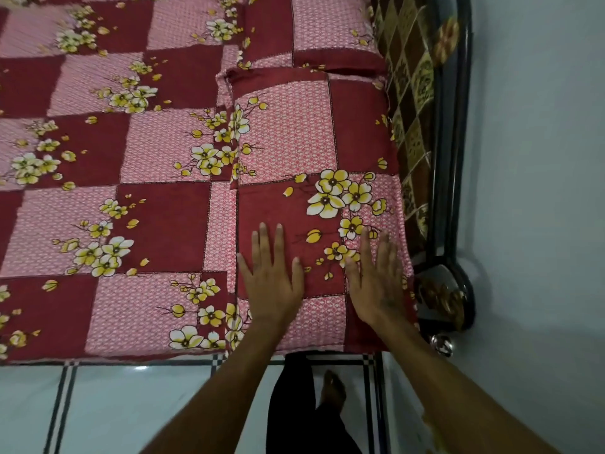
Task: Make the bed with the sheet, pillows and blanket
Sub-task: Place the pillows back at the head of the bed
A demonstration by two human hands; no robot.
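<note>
A red and pink checked sheet (131,158) with yellow flowers covers the bed. Two pillows in the same cloth lie at the right end: the near pillow (294,142) and a far pillow (320,24) behind it. My left hand (271,276) lies flat, fingers spread, on the near pillow's front part. My right hand (376,280) rests flat beside it, near the pillow's right edge. Neither hand holds anything. No blanket is in view.
A dark headboard (448,158) with a patterned brown and gold panel runs along the right, against a pale wall (540,191). White floor tiles (131,404) with dark lines lie before the bed's near edge. My leg and bare foot (332,391) stand there.
</note>
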